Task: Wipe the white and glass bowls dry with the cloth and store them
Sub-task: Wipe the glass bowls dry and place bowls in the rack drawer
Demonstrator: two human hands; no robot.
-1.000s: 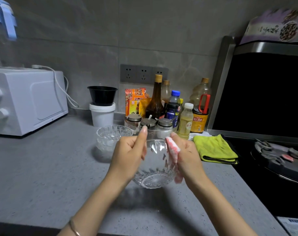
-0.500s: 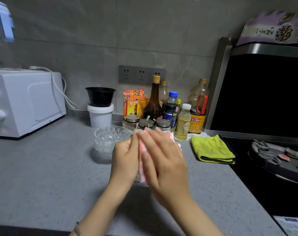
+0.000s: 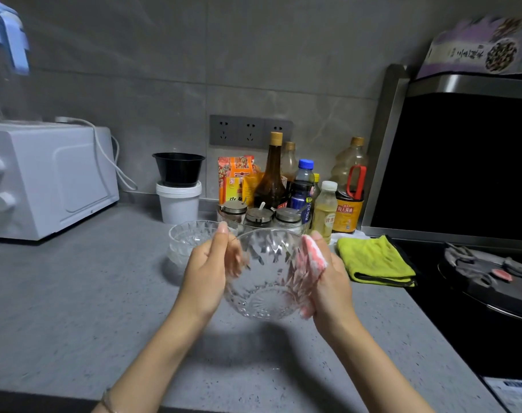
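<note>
One grey counter [image 3: 74,293]; left hand [image 3: 207,275], fingers round glass bowl [image 3: 268,281]; right hand [image 3: 332,281], fingers round pink cloth [image 3: 313,253].

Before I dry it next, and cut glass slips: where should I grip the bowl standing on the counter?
Probably its rim, from above at the left: the bowl stands mouth up, its wall free to pinch inside and out, and the left hand crowds its right side.

Home kitchen: stove [image 3: 489,281], condiment bottles [image 3: 271,177], grey worktop [image 3: 60,293]
</note>
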